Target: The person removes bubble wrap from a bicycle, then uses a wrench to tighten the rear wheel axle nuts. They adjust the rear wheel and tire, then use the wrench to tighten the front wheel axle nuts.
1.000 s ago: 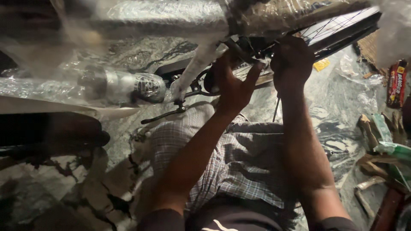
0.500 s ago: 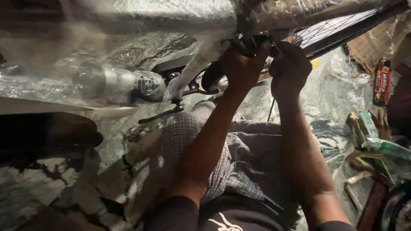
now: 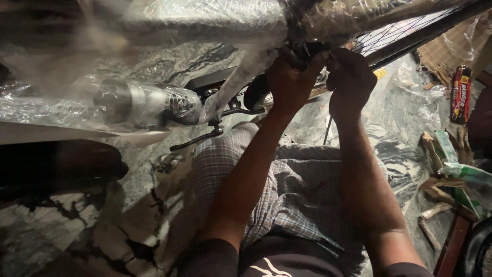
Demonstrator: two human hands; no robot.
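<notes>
A bicycle frame [image 3: 205, 20] wrapped in clear plastic film crosses the top of the head view, with a spoked wheel [image 3: 410, 31] at the upper right. My left hand [image 3: 292, 77] reaches up and grips a dark metal part [image 3: 307, 48] under the frame. My right hand [image 3: 351, 82] is closed beside it on the same part; what it pinches is hidden by the fingers. A wrapped silver cylinder [image 3: 148, 105] lies to the left, and a black lever [image 3: 197, 139] hangs below the frame. My checked garment [image 3: 287, 190] covers my lap.
The floor is grey marbled stone [image 3: 405, 118]. A red packet [image 3: 460, 95] and torn cardboard and paper scraps [image 3: 451, 174] lie at the right. A dark rounded object [image 3: 56, 164] sits at the left, and a black tyre edge [image 3: 479, 251] shows at the lower right.
Both hands have moved slightly up and closer together under the frame. The view has shifted a little, bringing the frame nearer.
</notes>
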